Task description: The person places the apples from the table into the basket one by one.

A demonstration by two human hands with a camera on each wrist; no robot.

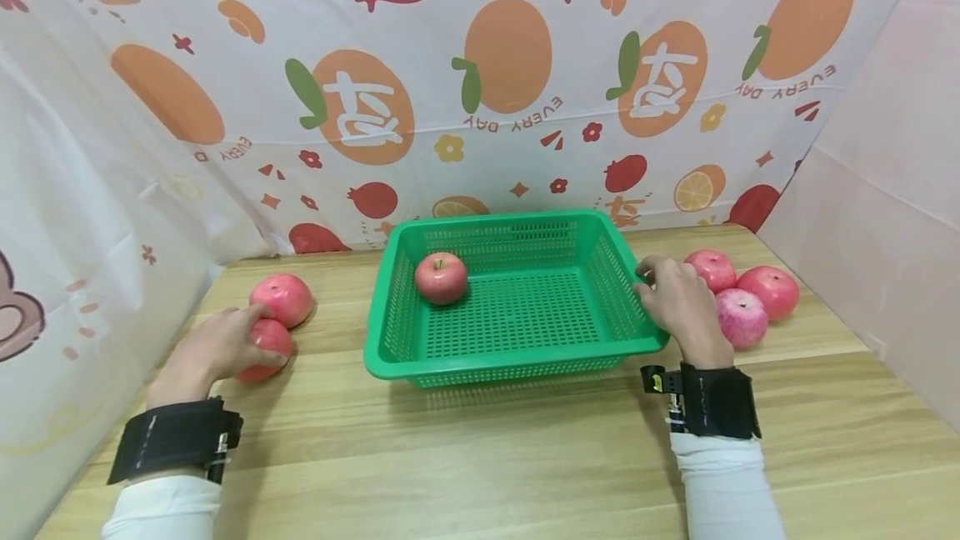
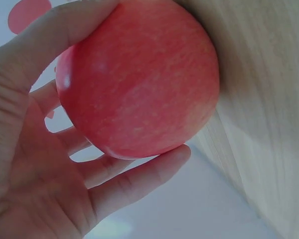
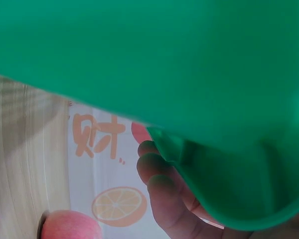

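On the left of the table, my left hand (image 1: pixel 213 348) holds a red apple (image 1: pixel 268 347). The left wrist view shows thumb and fingers bent around this apple (image 2: pixel 139 79), which is at the tabletop. Just behind it sits another red apple (image 1: pixel 283 300). My right hand (image 1: pixel 681 300) grips the right rim of a green plastic basket (image 1: pixel 510 362). Seen from the right wrist, its fingers (image 3: pixel 162 199) curl at the rim from outside; the thumb is hidden. One apple (image 1: pixel 441 278) with a stem rests inside the basket at the left.
Right of my right hand, a red apple (image 1: pixel 710 270), another red one (image 1: pixel 769 292) and a paler streaked one (image 1: pixel 741 317) cluster on the wooden table (image 1: pixel 465 465). A fruit-printed curtain (image 1: pixel 510 165) stands behind the basket; pale sheets border both sides.
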